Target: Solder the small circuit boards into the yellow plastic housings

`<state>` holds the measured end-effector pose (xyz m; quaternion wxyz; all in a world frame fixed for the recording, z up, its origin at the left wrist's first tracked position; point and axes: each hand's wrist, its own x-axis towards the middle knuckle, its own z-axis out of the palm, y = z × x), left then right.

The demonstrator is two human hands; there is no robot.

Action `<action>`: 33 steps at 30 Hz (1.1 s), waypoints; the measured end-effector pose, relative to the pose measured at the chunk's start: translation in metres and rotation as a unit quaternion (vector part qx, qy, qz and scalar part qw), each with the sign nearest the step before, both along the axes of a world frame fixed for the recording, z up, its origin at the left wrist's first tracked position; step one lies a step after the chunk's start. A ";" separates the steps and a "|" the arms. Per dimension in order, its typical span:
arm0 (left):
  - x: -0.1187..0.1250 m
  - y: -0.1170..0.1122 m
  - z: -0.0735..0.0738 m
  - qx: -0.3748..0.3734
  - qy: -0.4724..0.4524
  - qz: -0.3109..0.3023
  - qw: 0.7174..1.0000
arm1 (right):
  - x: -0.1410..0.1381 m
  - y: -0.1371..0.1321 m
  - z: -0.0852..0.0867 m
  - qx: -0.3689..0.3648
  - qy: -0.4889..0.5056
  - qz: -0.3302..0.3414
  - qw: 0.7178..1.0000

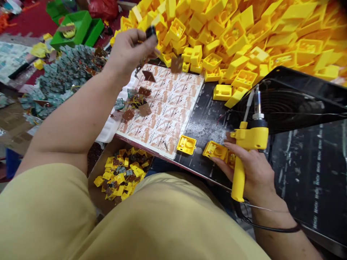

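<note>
My left hand (126,50) is raised over the left of the table, its fingers pinching a small round black part (150,31). Brown circuit boards (144,91) with thin yellow wires lie below that hand. A yellow soldering gun (240,171), metal tip pointing away from me, rests in my right hand (257,173), which is closed around it. The thumb and fingers of this hand also touch an open yellow case (215,150) on the black tabletop. Another open yellow case (187,144) lies to its left, apart from both hands.
A large heap of yellow cases (211,36) fills the back. A black fan (292,97) stands behind the gun. Printed sheet (168,112) covers the table's left part. Grey-green parts (65,76) and green trays (74,27) are at left. A carton (99,198) of mixed parts stands below the edge.
</note>
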<state>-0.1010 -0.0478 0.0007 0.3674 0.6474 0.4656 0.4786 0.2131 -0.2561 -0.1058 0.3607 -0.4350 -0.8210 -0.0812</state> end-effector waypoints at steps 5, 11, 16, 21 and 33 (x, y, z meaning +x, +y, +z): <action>0.029 0.000 0.027 -0.025 -0.073 -0.108 0.991 | -0.002 0.000 -0.002 0.004 0.002 -0.007 1.000; 0.061 -0.015 0.009 -0.177 -0.007 -0.149 0.973 | -0.003 -0.001 -0.002 0.000 0.011 -0.020 1.000; 0.073 -0.040 -0.023 -0.229 0.075 -0.208 0.948 | -0.002 -0.002 -0.002 -0.002 0.017 -0.016 1.000; 0.050 -0.053 -0.037 -0.174 0.408 -0.179 0.878 | -0.001 -0.005 0.000 -0.014 0.024 -0.010 1.000; 0.049 -0.093 -0.028 0.152 0.619 -0.319 0.701 | -0.002 -0.003 0.002 -0.040 0.026 0.007 0.999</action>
